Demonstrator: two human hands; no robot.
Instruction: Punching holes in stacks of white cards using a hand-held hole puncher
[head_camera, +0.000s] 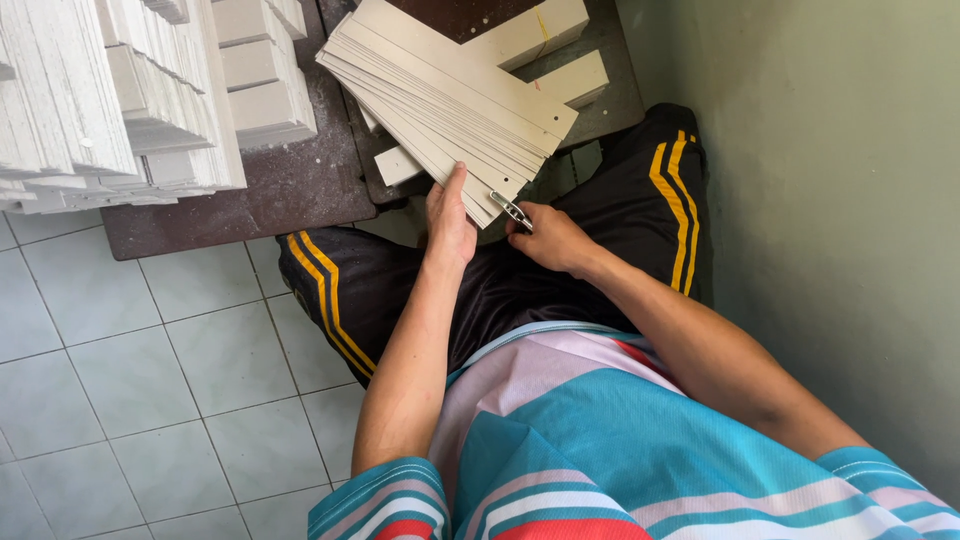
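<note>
A pale green wall (820, 200) closes the right side of a narrow corner, light grey floor tiles (150, 380) run along the left, and a dark, dusty bench (290, 180) carries the work in front of a seated person in black trousers with yellow stripes (330, 300).

A fanned stack of cream strips (450, 95) lies slantwise on the bench, its near end jutting past the edge over the lap. The left hand (448, 225) is laid against that near end, thumb stretched up along the edge of the strips and fingers tucked beneath, so it props rather than clamps. The right hand (555, 238) sits just beside it, to its right, curled closed round a small metal tool (511, 210) whose tip touches the corner of the lowest strips. Both hands meet at the same end of the stack, nearly touching each other.

The likeliest trouble, as I judge it, is the tool slipping off the thin edge toward the left thumb, since the 2 hands are so close. The stack is already splayed and only partly borne by the bench, so a push from the tool could slide the strips apart or tip the overhanging end onto the lap.

White block stacks (120, 90) fill the far left of the bench, and 2 cream blocks (560, 50) lie beyond the strips.
</note>
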